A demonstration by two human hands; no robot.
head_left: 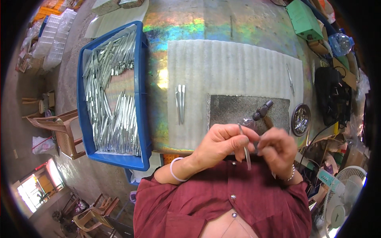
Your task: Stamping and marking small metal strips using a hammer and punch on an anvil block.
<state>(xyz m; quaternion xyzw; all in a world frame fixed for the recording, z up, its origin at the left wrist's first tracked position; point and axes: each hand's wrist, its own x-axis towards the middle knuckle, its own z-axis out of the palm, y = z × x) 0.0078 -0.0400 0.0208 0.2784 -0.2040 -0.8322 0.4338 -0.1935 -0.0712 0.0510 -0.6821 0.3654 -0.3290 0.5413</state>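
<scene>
In front of my chest, my left hand (227,143) pinches a slim tapered metal piece (245,148), shaped like half of a pair of tweezers, between thumb and fingers. Close beside it, my right hand (278,150) is curled and slightly blurred; a pale tip shows below it, too unclear to name. A hammer (262,110) with a dark head and wooden handle lies on a dark grey plate (226,111) just beyond my hands. Several similar slim metal pieces (181,105) lie side by side on the white foam sheet (230,63), left of the plate.
A blue crate (143,87) full of slim metal pieces stands at the left. To the right, a round dark dish (294,119) holds small shiny parts. One thin metal piece (290,80) lies near the foam's right edge. Farther right are a green box (303,20), black bag (333,95) and fan (343,194).
</scene>
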